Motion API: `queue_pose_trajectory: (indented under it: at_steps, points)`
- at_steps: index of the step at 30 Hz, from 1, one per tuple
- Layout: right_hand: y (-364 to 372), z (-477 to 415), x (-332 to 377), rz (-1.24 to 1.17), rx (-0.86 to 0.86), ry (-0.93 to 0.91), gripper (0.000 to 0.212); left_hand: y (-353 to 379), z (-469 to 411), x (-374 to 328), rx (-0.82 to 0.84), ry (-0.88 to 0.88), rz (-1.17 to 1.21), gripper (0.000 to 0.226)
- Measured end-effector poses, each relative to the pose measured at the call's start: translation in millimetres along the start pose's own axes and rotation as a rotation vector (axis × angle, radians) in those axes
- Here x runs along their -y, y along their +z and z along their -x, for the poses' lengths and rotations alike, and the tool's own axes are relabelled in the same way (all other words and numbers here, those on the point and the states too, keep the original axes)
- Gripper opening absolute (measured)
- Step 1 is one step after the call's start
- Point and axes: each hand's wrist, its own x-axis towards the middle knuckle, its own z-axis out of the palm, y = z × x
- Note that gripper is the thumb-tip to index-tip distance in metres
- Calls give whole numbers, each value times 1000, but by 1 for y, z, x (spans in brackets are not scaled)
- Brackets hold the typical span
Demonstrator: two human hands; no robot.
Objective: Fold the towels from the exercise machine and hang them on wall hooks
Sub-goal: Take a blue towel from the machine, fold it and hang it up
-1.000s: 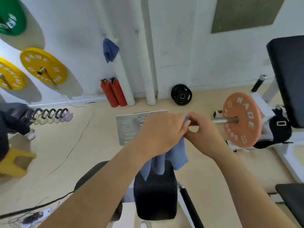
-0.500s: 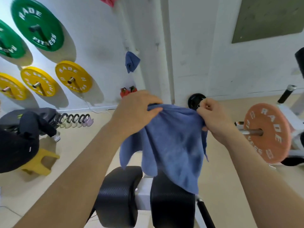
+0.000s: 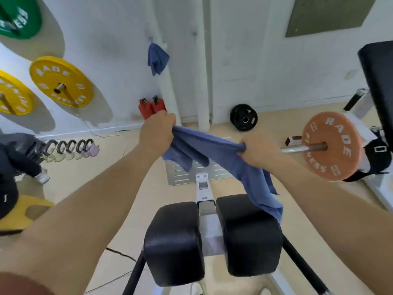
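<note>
A blue towel [image 3: 221, 154] is stretched in the air between my hands, above the exercise machine's two black pads [image 3: 174, 241]. My left hand [image 3: 157, 130] grips its upper left end. My right hand [image 3: 257, 150] grips the other end, and the rest of the cloth hangs down from there onto the right pad. A second blue towel [image 3: 157, 58] hangs folded from a wall hook [image 3: 151, 39] on the white wall. Another bare hook [image 3: 194, 34] sits to its right.
Yellow [image 3: 61, 81] and green weight plates are mounted on the left wall. Two red extinguishers [image 3: 151, 107] and a black plate [image 3: 243, 120] stand at the wall's foot. An orange plate [image 3: 331, 145] on a bar juts in at right. A person in dark clothes [image 3: 12, 167] is at left.
My hands have pulled apart and lowered, so the towel that hung bunched in front of me is now drawn out into a long band. The view has tilted down.
</note>
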Motion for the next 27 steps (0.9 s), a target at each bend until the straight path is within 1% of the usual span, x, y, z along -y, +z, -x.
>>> queue_pose_trajectory:
  at_steps: [1, 2, 3, 4, 6, 7, 8, 9, 10, 12, 14, 15, 17, 19, 21, 23, 25, 27]
  points:
    - [2, -3, 5, -38, -129, 75, 14, 1, -1, 16, -27, -29, 4, 20]
    - [0, -5, 8, -93, -266, 156, 12, 1, -1, 34, -87, -58, 32, 20]
    - [-4, -8, 10, -117, -380, 202, 14, 1, -1, 50, -161, -95, 74, 20]
    - [-10, -10, 11, -120, -452, 222, 16, -1, 2, 63, -234, -136, 121, 21]
    - [-15, -6, 12, -115, -508, 251, 16, 1, 16, 80, -353, -232, 271, 27]
    - [-9, 2, 12, -105, -502, 257, 16, 9, 30, 86, -376, -280, 349, 31]
    - [3, 13, 10, -90, -467, 254, 19, 21, 49, 89, -357, -323, 407, 33]
    - [21, 26, 7, -86, -394, 253, 20, 38, 72, 90, -300, -363, 454, 31]
    - [43, 43, 7, -106, -298, 248, 19, 58, 99, 89, -199, -412, 484, 28]
    - [89, 78, 10, -172, -94, 230, 14, 106, 157, 88, 44, -484, 466, 27]
    - [129, 105, 12, -170, 2, 259, 18, 147, 203, 92, 228, -513, 437, 30]
    - [145, 113, 14, -140, 50, 289, 20, 160, 219, 96, 288, -536, 419, 30]
    - [168, 123, 15, -88, 143, 321, 18, 172, 235, 103, 335, -556, 362, 30]
    - [182, 128, 12, -59, 223, 317, 15, 174, 242, 106, 332, -579, 333, 30]
    - [193, 129, 7, -58, 290, 316, 14, 173, 248, 106, 380, -693, 355, 33]
    - [201, 132, 3, -86, 351, 311, 13, 176, 253, 107, 441, -820, 447, 38]
    - [208, 135, -2, -163, 373, 311, 17, 180, 257, 104, 499, -939, 597, 41]
    - [212, 139, -7, -284, 340, 344, 16, 182, 260, 99, 463, -1113, 831, 41]
